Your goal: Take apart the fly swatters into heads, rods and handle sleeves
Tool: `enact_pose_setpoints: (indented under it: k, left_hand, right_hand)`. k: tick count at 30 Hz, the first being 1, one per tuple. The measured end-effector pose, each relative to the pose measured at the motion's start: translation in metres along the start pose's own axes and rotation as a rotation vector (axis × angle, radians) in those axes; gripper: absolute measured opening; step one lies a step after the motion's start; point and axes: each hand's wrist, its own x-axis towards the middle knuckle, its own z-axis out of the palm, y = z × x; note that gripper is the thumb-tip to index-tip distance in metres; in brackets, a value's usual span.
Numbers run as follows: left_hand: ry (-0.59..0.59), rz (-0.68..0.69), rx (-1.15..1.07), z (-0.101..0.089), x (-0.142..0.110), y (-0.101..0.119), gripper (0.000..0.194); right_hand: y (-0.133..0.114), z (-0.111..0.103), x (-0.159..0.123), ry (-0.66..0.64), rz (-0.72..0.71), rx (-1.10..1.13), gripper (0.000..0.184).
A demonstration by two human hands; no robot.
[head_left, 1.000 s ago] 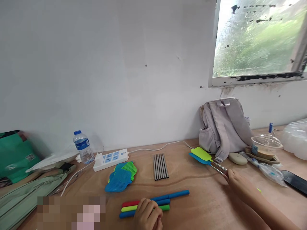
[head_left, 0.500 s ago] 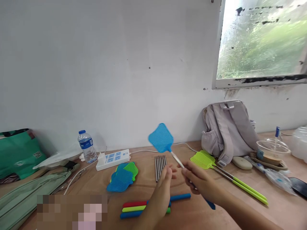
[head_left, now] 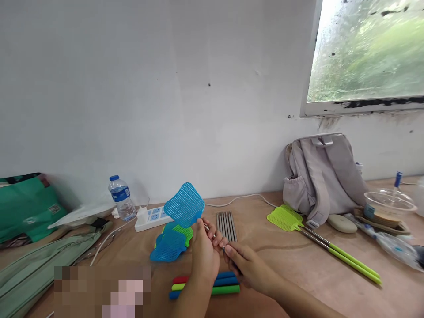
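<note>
A fly swatter with a blue mesh head (head_left: 184,205) and a metal rod is held up over the table, its head tilted to the upper left. My left hand (head_left: 206,249) is closed around the rod just below the head. Lower down, my right hand (head_left: 247,265) grips the same swatter near its handle end, close beside the left; the handle is mostly hidden. Loose blue and green swatter heads (head_left: 168,246) lie in a pile left of my hands. Several metal rods (head_left: 226,225) rest behind them. Coloured handle tubes (head_left: 225,289) lie below, partly covered by my left forearm.
Two yellow-green swatters (head_left: 354,264) lie at the right. Behind them stand a grey backpack (head_left: 326,176) and a plastic cup (head_left: 389,205). A water bottle (head_left: 122,198), a white power strip (head_left: 149,219) with a cable, and a green bag (head_left: 31,212) occupy the left.
The swatter head has moved left and down. My left hand, open beside the rod before, has closed on it. My right hand has shifted left and lower along the swatter.
</note>
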Motion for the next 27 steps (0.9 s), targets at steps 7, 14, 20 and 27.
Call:
enact_pose_setpoints:
  k: [7,14,20,27]
  left_hand:
    - [0.035,-0.080,0.004,-0.011,0.013,-0.004,0.038]
    - [-0.038,-0.046,-0.012,0.003,-0.002,0.012,0.040]
    - [-0.070,-0.030,-0.030,0.007,-0.010,0.013,0.038]
    - [-0.047,-0.018,-0.032,0.009,-0.012,0.022,0.037]
  right_hand:
    - [0.002,0.004,-0.003,-0.254,0.395,0.592,0.033]
    - [-0.002,0.000,-0.008,-0.515,0.402,0.923,0.034]
    - [-0.007,-0.001,-0.017,-0.523,0.407,0.805,0.034]
    - [-0.034,0.006,-0.026,-0.322,0.304,0.441,0.039]
